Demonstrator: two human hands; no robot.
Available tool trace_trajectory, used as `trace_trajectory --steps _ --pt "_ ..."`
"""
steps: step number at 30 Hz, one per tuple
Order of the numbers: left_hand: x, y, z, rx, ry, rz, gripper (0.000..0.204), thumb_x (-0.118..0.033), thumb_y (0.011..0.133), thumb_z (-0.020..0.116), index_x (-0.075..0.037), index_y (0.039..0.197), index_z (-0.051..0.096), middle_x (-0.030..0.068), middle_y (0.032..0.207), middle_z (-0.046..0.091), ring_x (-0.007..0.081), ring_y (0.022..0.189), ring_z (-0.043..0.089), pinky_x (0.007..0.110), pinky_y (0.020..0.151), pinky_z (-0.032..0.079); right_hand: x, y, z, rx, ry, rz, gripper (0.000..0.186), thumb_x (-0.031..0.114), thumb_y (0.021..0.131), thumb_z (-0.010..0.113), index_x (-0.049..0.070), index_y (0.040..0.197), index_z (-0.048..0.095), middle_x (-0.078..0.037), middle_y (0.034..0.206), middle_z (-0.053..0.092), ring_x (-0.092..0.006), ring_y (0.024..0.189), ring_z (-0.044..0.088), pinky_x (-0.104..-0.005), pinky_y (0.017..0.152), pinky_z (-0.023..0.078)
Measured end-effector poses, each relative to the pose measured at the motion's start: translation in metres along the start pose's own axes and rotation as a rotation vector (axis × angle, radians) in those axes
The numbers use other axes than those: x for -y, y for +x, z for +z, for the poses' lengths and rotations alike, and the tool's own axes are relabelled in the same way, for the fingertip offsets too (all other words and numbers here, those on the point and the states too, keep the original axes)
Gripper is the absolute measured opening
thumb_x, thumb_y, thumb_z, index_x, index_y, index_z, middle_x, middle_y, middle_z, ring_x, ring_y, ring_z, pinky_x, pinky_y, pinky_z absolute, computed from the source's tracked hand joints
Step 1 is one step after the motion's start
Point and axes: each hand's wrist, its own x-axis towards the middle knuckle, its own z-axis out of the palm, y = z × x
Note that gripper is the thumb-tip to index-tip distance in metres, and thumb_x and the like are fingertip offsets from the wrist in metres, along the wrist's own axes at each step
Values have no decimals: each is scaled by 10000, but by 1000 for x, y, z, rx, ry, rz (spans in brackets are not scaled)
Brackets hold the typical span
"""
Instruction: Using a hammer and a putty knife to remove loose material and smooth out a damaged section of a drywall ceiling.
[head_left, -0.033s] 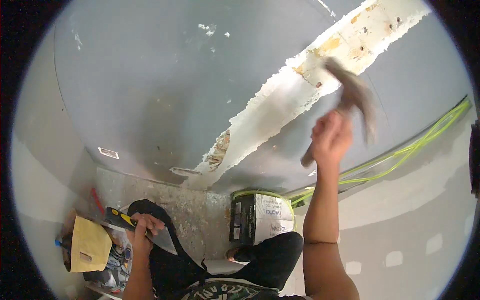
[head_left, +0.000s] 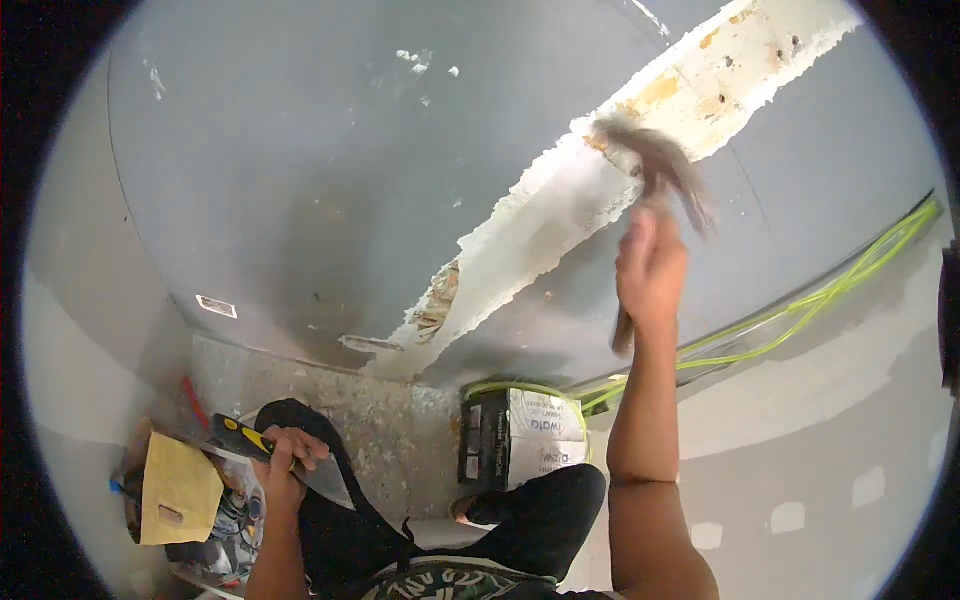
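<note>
Gripped in my right hand (head_left: 652, 275) is a hammer (head_left: 663, 165) with a long curved head, smeared by motion. Its head overlaps the white stripped band (head_left: 545, 220) that slants across the grey wall (head_left: 300, 160); whether they touch I cannot tell. The band has ragged torn edges, yellowish patches and small holes toward its upper right. Low on the left, my left hand (head_left: 290, 458) is closed around a putty knife (head_left: 240, 436). This has a black and yellow handle, and its pointed metal blade lies over my dark trouser leg, well away from the wall.
Yellow-green cables (head_left: 800, 310) run along the wall's base at right. A black and white box (head_left: 545, 430) stands on the paint-spotted floor (head_left: 375, 430). At lower left, a yellow bag-like container (head_left: 180, 490) sits beside assorted tools (head_left: 235, 520).
My right hand and the hammer have swung left, bringing the hammer's head further over the stripped band. The left hand with the putty knife has stayed almost still.
</note>
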Motion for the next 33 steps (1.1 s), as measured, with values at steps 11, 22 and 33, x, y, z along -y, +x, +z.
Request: trace_trajectory --steps 11,22,33 --pt "5 4 -8 42 106 15 222 -182 973 550 -66 793 494 117 652 563 263 644 621 436 677 550 0 1 12 90 70 7 345 334 1040 486 23 903 547 -17 603 547 -97 513 499 -257 478 413" --pt "2 4 -2 1 50 8 201 -158 976 533 -63 804 490 106 635 546 267 639 616 448 683 551 0 -13 21 -10 51 -155 322 277 1019 541 -13 879 563 -33 632 560 -145 569 512 -311 549 453" --pt "0 -1 -8 -15 30 -45 162 -126 951 531 -56 812 486 112 695 543 259 656 597 443 708 543 -3 -56 54 185 26 -25 198 141 938 617 -22 1041 658 -199 709 643 -366 611 635 -417 597 500"
